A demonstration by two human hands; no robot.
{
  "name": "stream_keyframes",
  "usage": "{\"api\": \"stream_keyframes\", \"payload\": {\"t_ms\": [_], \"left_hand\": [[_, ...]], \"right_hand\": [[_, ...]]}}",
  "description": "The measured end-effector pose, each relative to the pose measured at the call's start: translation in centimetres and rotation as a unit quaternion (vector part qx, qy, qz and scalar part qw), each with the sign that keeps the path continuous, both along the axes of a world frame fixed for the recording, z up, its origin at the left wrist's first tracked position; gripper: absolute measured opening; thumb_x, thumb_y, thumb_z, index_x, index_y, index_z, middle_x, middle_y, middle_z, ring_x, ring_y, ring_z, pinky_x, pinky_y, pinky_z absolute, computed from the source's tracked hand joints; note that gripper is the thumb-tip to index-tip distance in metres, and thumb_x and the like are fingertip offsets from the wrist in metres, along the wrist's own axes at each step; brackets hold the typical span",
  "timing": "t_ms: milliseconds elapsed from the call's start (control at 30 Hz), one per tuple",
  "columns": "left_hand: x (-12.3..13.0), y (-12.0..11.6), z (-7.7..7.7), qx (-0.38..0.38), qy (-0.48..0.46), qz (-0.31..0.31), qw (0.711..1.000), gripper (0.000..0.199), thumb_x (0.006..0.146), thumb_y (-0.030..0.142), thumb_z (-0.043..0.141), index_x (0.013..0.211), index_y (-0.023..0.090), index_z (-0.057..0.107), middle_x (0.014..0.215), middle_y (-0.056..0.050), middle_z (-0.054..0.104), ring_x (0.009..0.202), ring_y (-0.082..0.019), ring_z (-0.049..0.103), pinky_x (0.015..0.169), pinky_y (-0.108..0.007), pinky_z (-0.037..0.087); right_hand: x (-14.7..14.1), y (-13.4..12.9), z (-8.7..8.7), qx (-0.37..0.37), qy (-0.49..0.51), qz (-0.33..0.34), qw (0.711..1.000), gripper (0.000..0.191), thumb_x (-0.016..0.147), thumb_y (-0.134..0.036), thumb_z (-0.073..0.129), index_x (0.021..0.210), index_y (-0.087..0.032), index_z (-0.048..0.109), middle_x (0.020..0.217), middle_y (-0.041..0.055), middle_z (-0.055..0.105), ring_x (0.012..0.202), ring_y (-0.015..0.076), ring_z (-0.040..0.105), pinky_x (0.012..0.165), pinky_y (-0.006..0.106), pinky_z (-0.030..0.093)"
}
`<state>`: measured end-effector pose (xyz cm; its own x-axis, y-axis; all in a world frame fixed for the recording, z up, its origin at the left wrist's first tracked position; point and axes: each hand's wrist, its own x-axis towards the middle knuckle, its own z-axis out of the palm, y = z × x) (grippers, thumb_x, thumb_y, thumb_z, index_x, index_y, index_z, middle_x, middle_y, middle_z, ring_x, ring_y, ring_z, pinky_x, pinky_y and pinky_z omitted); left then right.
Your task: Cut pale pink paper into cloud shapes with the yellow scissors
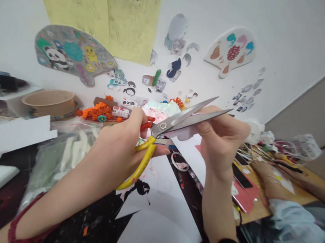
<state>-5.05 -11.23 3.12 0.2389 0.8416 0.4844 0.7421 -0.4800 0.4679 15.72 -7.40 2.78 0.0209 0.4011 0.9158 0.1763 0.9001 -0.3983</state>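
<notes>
My left hand [122, 141] is wrapped round the handles of a pair of scissors [163, 127] with yellow and red grips. The metal blades stand a little apart and point right, crossing in front of my right hand [223, 140]. That hand is closed in a pinch on a small pale piece of paper [186, 133], partly hidden behind the blades. Below both hands lie white paper sheets [162, 217] on a dark table. Black cut-out scraps [142, 188] rest on the sheet under the scissors.
On the left are a plastic bag [49, 166] of pale pieces and a round tan container [49, 101]. Orange flowers [99, 112] stand by the wall, which bears stickers and fan-shaped cut-outs. At the right, another person's hand [265, 175] rests near red packets [246, 196].
</notes>
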Motion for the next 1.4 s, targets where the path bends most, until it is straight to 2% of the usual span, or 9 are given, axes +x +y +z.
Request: {"api": "stream_keyframes", "payload": {"t_ms": [200, 333, 500, 800, 1400], "left_hand": [[0.15, -0.07, 0.40, -0.051, -0.032, -0.020, 0.998, 0.037, 0.083, 0.052, 0.058, 0.087, 0.024, 0.033, 0.071, 0.000, 0.058, 0.060, -0.019, 0.056, 0.056, -0.030, 0.033], [0.10, -0.06, 0.22, -0.053, -0.047, -0.028, 0.997, 0.035, 0.082, 0.050, 0.059, 0.088, 0.024, 0.036, 0.065, 0.002, 0.055, 0.057, -0.018, 0.054, 0.055, -0.029, 0.033], [0.08, -0.13, 0.05, -0.033, -0.048, -0.032, 0.998, 0.036, 0.082, 0.050, 0.059, 0.086, 0.024, 0.034, 0.062, 0.004, 0.054, 0.055, -0.017, 0.054, 0.054, -0.029, 0.032], [0.12, -0.06, 0.08, -0.024, -0.053, -0.040, 0.997, 0.039, 0.083, 0.054, 0.059, 0.086, 0.024, 0.035, 0.059, 0.004, 0.055, 0.053, -0.017, 0.054, 0.053, -0.028, 0.033], [0.00, 0.12, -0.21, 0.003, -0.034, -0.031, 0.999, 0.039, 0.084, 0.055, 0.056, 0.084, 0.025, 0.032, 0.059, 0.003, 0.053, 0.051, -0.016, 0.045, 0.050, -0.028, 0.030]], "right_hand": [[-0.06, -0.09, 0.10, -0.006, -0.009, -0.011, 1.000, 0.005, 0.084, -0.026, 0.073, 0.087, -0.027, 0.077, 0.080, -0.0003, 0.072, 0.078, 0.0174, 0.070, 0.075, 0.037, 0.061], [0.02, 0.06, 0.00, 0.005, -0.018, -0.016, 1.000, 0.007, 0.085, -0.024, 0.072, 0.089, -0.027, 0.077, 0.080, -0.0001, 0.072, 0.079, 0.0181, 0.071, 0.077, 0.039, 0.061], [-0.21, 0.20, -0.33, 0.015, -0.007, -0.039, 0.999, 0.005, 0.085, -0.027, 0.072, 0.087, -0.026, 0.076, 0.080, 0.0011, 0.073, 0.076, 0.0183, 0.071, 0.072, 0.039, 0.061], [-0.71, 0.12, -0.44, 0.014, 0.023, -0.024, 0.999, 0.004, 0.084, -0.025, 0.073, 0.086, -0.026, 0.076, 0.076, 0.0005, 0.071, 0.072, 0.0169, 0.068, 0.069, 0.037, 0.059], [-0.90, 0.00, -0.55, 0.022, 0.028, -0.047, 0.998, 0.004, 0.084, -0.025, 0.073, 0.086, -0.028, 0.076, 0.079, -0.0004, 0.073, 0.074, 0.0173, 0.069, 0.071, 0.038, 0.059]]}}
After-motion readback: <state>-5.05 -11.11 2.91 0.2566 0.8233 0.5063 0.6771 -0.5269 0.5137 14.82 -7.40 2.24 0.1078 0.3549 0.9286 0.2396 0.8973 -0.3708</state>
